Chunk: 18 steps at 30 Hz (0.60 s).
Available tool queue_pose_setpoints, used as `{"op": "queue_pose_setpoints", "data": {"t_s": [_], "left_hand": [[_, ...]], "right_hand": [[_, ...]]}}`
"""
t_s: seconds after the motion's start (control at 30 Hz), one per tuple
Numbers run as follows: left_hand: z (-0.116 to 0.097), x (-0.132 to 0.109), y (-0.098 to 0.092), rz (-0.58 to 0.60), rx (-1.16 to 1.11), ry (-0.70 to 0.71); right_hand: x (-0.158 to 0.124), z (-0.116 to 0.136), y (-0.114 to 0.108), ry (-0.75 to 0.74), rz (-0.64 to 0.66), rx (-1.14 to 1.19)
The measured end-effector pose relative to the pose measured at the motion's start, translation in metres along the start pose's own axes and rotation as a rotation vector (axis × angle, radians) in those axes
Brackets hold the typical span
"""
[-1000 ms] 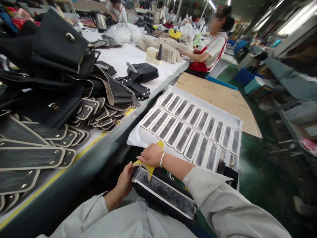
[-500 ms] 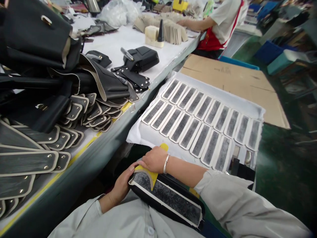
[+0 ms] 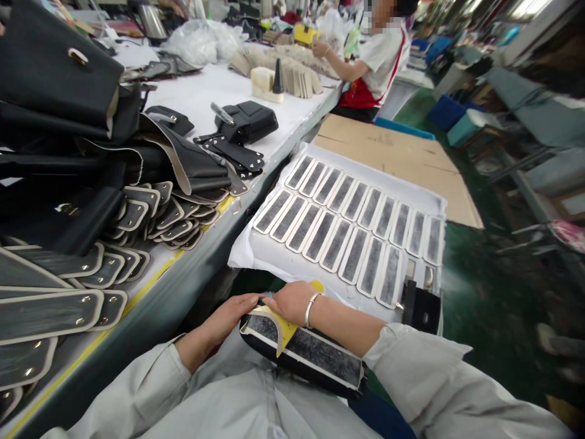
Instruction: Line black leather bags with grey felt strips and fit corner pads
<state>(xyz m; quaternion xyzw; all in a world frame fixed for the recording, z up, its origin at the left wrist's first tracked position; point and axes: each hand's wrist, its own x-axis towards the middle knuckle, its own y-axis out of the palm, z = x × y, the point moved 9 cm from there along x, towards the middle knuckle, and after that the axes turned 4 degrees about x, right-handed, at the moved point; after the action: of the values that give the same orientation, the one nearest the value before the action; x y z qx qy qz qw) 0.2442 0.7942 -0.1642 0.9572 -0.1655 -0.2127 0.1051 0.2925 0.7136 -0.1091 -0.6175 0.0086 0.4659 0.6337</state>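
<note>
A black bag body [image 3: 292,372] lies across my lap, its long panel [image 3: 326,356] edged in white with a mottled grey-black middle facing up. My left hand [image 3: 226,320] is closed on the bag's left end, thumb and fingers along its edge. Just beside it, my right hand [image 3: 292,303], with a bracelet [image 3: 311,310] on the wrist, grips a yellow curved piece [image 3: 287,334] with a pale edge. That piece rests over the panel near its left end, and another bit of yellow shows behind the hand. My right fingertips are partly hidden.
Rows of white-edged panels [image 3: 320,235] lie on a white-covered board ahead, with cardboard [image 3: 388,152] behind. Black bags [image 3: 55,73] and stacked straps [image 3: 50,311] crowd the table at left. A co-worker [image 3: 370,73] stands at the table's far side.
The view has tilted up and shifted right, showing more of the co-worker, who has raised an arm. Both hands keep their hold at the bag's left end, with only slight motion.
</note>
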Motion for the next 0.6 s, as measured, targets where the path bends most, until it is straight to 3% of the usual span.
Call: {"op": "queue_pose_setpoints", "data": {"t_s": [0.17, 0.23, 0.3, 0.4, 0.5, 0.6], "left_hand": [[-0.018, 0.009, -0.009, 0.036, 0.274, 0.063], [-0.02, 0.007, -0.012, 0.024, 0.334, 0.118], [-0.018, 0.001, -0.012, 0.02, 0.306, 0.159], [-0.005, -0.014, -0.015, -0.024, 0.126, 0.175], [0.022, -0.029, -0.024, -0.183, -0.084, 0.069], [0.041, -0.035, -0.012, -0.191, -0.354, 0.019]], "right_hand": [[-0.036, -0.028, -0.019, 0.198, -0.014, -0.092], [-0.062, -0.045, -0.028, 0.277, -0.069, -0.004], [-0.091, -0.051, -0.03, 0.262, -0.111, 0.174], [-0.134, -0.04, -0.006, 0.239, -0.057, 0.661], [-0.165, -0.009, 0.037, 0.29, 0.001, 1.193], [-0.175, 0.017, 0.07, 0.333, -0.07, 1.305]]}}
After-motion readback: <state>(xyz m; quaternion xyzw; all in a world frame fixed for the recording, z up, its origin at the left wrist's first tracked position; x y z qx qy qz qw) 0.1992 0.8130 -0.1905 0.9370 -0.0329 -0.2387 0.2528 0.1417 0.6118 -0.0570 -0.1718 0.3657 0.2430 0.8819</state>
